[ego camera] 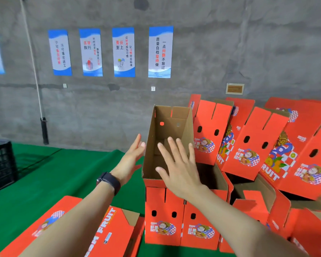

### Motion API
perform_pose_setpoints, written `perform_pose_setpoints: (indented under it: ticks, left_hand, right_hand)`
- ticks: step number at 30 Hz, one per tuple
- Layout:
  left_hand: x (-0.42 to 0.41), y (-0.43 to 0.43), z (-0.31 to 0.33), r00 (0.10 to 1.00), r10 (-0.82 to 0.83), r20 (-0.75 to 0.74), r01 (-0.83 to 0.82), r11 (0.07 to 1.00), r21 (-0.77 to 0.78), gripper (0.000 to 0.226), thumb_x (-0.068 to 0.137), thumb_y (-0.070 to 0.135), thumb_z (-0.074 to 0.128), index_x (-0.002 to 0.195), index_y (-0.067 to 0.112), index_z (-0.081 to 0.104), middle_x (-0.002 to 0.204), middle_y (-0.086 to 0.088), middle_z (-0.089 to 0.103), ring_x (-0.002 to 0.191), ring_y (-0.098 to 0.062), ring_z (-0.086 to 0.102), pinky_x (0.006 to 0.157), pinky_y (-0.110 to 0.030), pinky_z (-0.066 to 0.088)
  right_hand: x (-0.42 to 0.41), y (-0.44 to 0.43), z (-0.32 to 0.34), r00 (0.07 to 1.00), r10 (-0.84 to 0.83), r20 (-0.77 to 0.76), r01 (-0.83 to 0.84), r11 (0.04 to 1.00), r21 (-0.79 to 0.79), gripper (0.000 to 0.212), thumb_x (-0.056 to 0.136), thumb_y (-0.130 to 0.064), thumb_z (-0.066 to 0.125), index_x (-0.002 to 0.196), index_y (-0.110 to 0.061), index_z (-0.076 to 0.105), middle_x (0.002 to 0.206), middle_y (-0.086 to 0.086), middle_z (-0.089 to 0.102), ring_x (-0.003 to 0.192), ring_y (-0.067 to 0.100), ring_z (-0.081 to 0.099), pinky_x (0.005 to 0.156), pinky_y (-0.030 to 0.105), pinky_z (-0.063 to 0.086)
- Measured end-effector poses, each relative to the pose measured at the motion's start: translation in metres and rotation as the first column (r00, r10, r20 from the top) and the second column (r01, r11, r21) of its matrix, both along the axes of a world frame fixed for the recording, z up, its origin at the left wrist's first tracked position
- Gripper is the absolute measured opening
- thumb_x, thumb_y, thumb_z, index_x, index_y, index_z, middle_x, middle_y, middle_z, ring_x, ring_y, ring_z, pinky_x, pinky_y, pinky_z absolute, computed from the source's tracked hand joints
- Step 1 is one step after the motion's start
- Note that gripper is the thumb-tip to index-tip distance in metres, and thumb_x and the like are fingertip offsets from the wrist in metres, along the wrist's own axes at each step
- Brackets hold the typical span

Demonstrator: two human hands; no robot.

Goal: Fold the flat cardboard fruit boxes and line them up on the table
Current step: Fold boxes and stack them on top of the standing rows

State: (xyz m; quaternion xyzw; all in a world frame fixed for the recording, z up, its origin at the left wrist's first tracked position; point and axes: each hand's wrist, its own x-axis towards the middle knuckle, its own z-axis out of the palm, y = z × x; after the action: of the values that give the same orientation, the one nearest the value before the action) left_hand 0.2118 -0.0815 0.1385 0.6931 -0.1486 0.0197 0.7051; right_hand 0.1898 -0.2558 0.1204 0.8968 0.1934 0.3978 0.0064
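Here we are aligning the erected red cardboard fruit box with its brown inside [174,127], which is standing atop the near row of red boxes [163,216], right of centre. Our left hand [133,156] and right hand [180,169] are reaching out spread, grasping nothing. We are aiming for even pressure on both side walls.

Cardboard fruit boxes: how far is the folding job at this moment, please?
Done: several folded boxes lean together at the right. In hand: an open box sits atop two upright boxes; the left hand and right hand, fingers straight, are at it, gripping nothing. Left: flat boxes lie on the green table.
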Motion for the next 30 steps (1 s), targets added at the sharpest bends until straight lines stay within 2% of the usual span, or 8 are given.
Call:
perform_pose_setpoints:
  ticks: [4, 10, 16, 20, 24, 26, 28, 30]
  left_hand:
    - [-0.012, -0.001, 0.003, 0.978, 0.139, 0.153, -0.173, 0.956, 0.237, 0.052, 0.101, 0.034, 0.039, 0.150, 0.028, 0.024, 0.156, 0.005, 0.024, 0.142, -0.016, 0.026, 0.117, -0.044, 0.022]
    - [-0.040, 0.003, 0.009, 0.974, 0.147, 0.170, -0.201, 0.908, 0.368, 0.047, 0.103, 0.023, 0.037, 0.149, 0.020, 0.028, 0.153, -0.001, 0.031, 0.137, -0.018, 0.036, 0.113, -0.041, 0.030]
    - [-0.061, 0.035, 0.006, 0.978, 0.168, 0.124, -0.203, 0.910, 0.361, 0.050, 0.102, 0.027, 0.039, 0.149, 0.024, 0.026, 0.146, -0.006, 0.042, 0.112, -0.024, 0.058, 0.065, -0.018, 0.049]
    - [-0.076, 0.072, -0.029, 0.967, 0.233, 0.098, -0.253, 0.864, 0.436, 0.049, 0.102, 0.021, 0.040, 0.149, 0.017, 0.028, 0.126, -0.011, 0.054, 0.096, -0.022, 0.061, 0.055, -0.008, 0.047]
    - [-0.097, 0.120, -0.094, 0.940, 0.339, 0.023, -0.284, 0.747, 0.601, 0.044, 0.100, 0.015, 0.046, 0.142, 0.006, 0.039, 0.127, -0.017, 0.057, 0.106, -0.028, 0.060, 0.082, -0.028, 0.051]
    - [-0.111, 0.141, -0.133, 0.929, 0.370, -0.019, -0.253, 0.670, 0.698, 0.039, 0.099, 0.015, 0.046, 0.137, 0.005, 0.046, 0.126, -0.015, 0.059, 0.108, -0.028, 0.061, 0.086, -0.029, 0.046]
    - [-0.126, 0.156, -0.174, 0.933, 0.359, -0.030, -0.181, 0.538, 0.823, 0.034, 0.097, 0.015, 0.042, 0.129, 0.006, 0.052, 0.119, -0.013, 0.061, 0.103, -0.026, 0.061, 0.080, -0.025, 0.044]
    - [-0.141, 0.167, -0.213, 0.943, 0.331, -0.039, -0.103, 0.401, 0.910, 0.036, 0.097, 0.018, 0.042, 0.129, 0.007, 0.052, 0.128, -0.011, 0.057, 0.118, -0.026, 0.055, 0.091, -0.027, 0.041]
  right_hand:
    - [-0.002, -0.008, -0.006, 0.958, -0.178, -0.226, 0.164, 0.983, -0.080, 0.066, 0.096, -0.061, 0.023, 0.153, -0.030, 0.010, 0.161, 0.012, 0.000, 0.147, 0.036, -0.004, 0.111, 0.058, -0.014]
    - [-0.021, -0.011, -0.001, 0.924, -0.208, -0.320, 0.185, 0.978, -0.099, 0.064, 0.097, -0.059, 0.021, 0.153, -0.034, 0.003, 0.161, 0.013, -0.005, 0.147, 0.036, -0.007, 0.113, 0.059, -0.006]
    - [-0.050, 0.036, 0.001, 0.991, 0.046, -0.129, -0.042, 0.999, 0.032, 0.065, 0.098, -0.046, 0.042, 0.153, -0.030, 0.013, 0.161, 0.014, 0.000, 0.148, 0.035, -0.003, 0.116, 0.050, -0.008]
    - [-0.065, 0.085, -0.029, 0.938, 0.326, -0.117, -0.320, 0.945, 0.067, 0.061, 0.093, -0.026, 0.057, 0.148, -0.012, 0.034, 0.158, 0.017, 0.017, 0.147, 0.035, 0.011, 0.116, 0.040, -0.002]
    - [-0.069, 0.130, -0.088, 0.833, 0.353, -0.427, -0.361, 0.930, 0.066, 0.059, 0.096, -0.023, 0.047, 0.150, -0.013, 0.024, 0.161, 0.007, 0.007, 0.149, 0.022, 0.002, 0.118, 0.031, 0.004]
    - [-0.072, 0.148, -0.121, 0.749, 0.284, -0.599, -0.319, 0.946, 0.051, 0.058, 0.098, -0.022, 0.044, 0.150, -0.011, 0.023, 0.161, 0.006, 0.009, 0.149, 0.020, 0.005, 0.117, 0.032, 0.010]
    - [-0.078, 0.163, -0.151, 0.624, 0.209, -0.753, -0.271, 0.962, 0.042, 0.056, 0.098, -0.023, 0.046, 0.148, -0.007, 0.026, 0.159, 0.009, 0.016, 0.147, 0.023, 0.014, 0.117, 0.032, 0.015]
    - [-0.086, 0.175, -0.180, 0.504, 0.125, -0.855, -0.238, 0.971, 0.002, 0.056, 0.098, -0.024, 0.048, 0.146, -0.004, 0.029, 0.157, 0.012, 0.021, 0.144, 0.026, 0.023, 0.117, 0.033, 0.020]
